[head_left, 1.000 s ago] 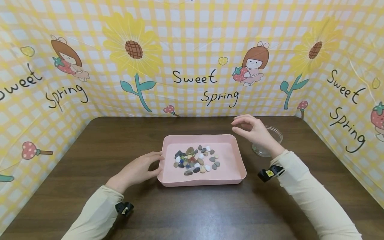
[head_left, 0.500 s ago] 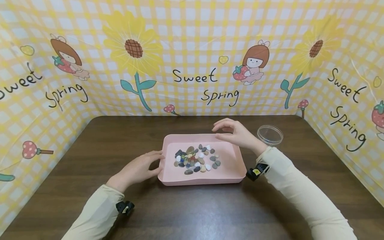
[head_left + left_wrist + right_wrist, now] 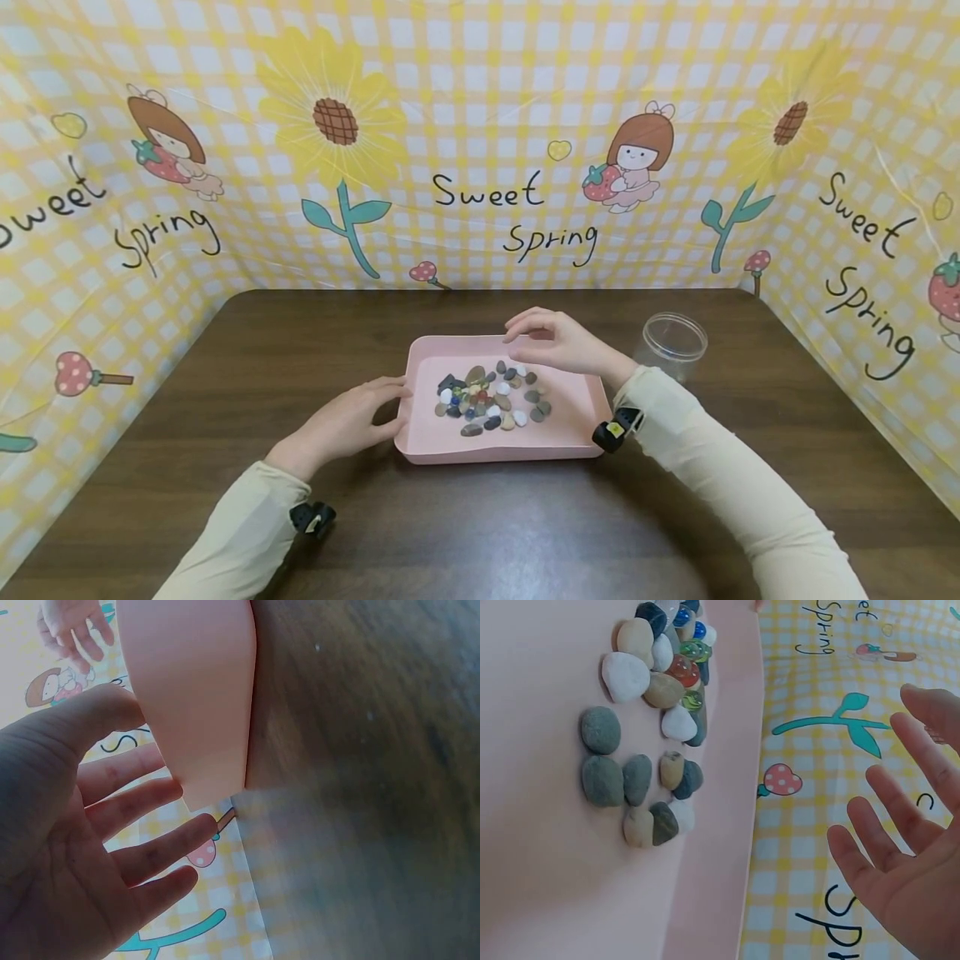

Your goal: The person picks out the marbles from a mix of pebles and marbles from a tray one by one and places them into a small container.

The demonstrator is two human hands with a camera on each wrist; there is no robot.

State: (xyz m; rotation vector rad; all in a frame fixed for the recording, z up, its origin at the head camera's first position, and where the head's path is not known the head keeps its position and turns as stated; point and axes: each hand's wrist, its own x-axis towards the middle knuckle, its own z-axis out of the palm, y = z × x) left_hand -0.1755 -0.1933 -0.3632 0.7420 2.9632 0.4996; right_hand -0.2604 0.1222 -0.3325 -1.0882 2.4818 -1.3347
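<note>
A pink tray [image 3: 577, 417] lies on the table, holding a pile of pebbles [image 3: 501, 402] and glass marbles [image 3: 682, 669] in red, green and blue. My left hand [image 3: 337, 427] is at the tray's left side, its thumb and fingertips right at the rim; in the left wrist view the fingers [image 3: 150, 859] are spread and loosely bent. Over the tray's back right part hovers my right hand [image 3: 562, 343], with nothing in it. Its fingers [image 3: 892, 814] are relaxed and apart in the right wrist view, beyond the grey and white pebbles.
A clear round jar [image 3: 675, 342] stands behind the right forearm, partly hidden by the sleeve. The dark wooden table [image 3: 487, 533] ends at a yellow checked cloth backdrop [image 3: 480, 108] at the back and both sides.
My right hand has moved left from beside the jar to over the tray, uncovering the jar's rim. The left hand and the tray stay where they were.
</note>
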